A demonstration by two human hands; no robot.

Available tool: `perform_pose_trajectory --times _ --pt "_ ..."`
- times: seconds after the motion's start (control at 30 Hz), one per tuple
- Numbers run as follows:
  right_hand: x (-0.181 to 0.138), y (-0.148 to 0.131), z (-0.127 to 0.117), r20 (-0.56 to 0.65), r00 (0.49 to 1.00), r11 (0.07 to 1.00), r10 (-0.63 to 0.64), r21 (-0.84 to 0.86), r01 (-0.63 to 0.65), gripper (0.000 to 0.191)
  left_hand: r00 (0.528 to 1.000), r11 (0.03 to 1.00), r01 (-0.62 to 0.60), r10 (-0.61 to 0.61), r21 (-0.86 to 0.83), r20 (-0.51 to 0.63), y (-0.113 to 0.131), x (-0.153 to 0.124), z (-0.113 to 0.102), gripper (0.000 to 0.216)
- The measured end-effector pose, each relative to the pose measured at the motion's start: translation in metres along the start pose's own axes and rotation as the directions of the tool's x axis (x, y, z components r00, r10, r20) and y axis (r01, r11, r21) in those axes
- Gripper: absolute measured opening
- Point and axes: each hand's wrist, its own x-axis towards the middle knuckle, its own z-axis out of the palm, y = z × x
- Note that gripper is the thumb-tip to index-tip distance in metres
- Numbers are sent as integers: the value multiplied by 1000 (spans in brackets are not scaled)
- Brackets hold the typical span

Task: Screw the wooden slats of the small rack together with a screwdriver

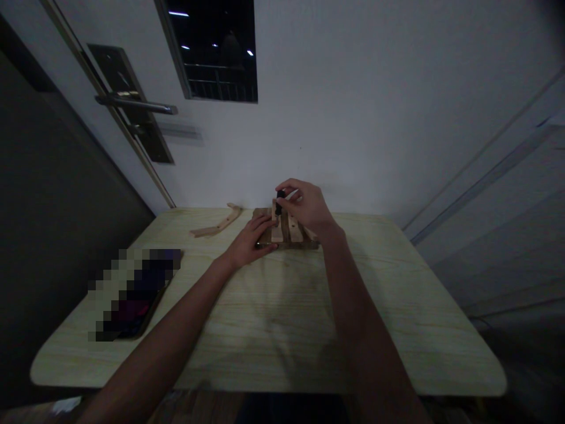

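Observation:
Near the table's far edge lies a small wooden assembly: a dark brown board with pale wood strips across it, a few dark holes showing in them. My right hand is closed around the black handle of a screwdriver, held nearly upright with its lower end at the left strip. The tip is too small to make out. My left hand rests on the board's left side, fingers stretched over the top and thumb along the front edge, close to the screwdriver's lower end.
A bent pale wood piece lies left of the board. On the table's left side is a phone-like dark object, partly pixelated. The pale wood-grain table meets a white door with a metal handle behind it.

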Motion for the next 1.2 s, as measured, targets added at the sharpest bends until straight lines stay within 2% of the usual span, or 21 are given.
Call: perform_pose_trajectory --times 0.23,0.5,0.63,0.8,0.93,1.07,1.2 --pt "1 2 1 -19 999 999 -31 -42 30 13 1000 1000 1 -1 5 6 0 0 0 61" --pt "1 5 -2 11 999 998 -52 -27 52 19 1000 1000 -15 15 0 -12 -1 0 1 60" --pt "1 4 0 -33 999 1000 -11 4 11 12 1000 1000 10 -11 9 12 0 0 0 60" --pt "-1 0 2 -37 997 996 61 73 -58 20 1000 1000 8 -8 12 7 1 0 0 61" --pt "0 -3 1 -19 999 998 36 44 -35 24 1000 1000 12 -12 14 2 1 0 0 60" --pt "2 0 2 -4 1000 1000 -1 3 1 10 1000 1000 13 -13 5 10 2 0 -1 60" --pt "1 4 3 -19 999 999 -40 4 40 16 1000 1000 7 -7 -3 5 2 1 -2 60"
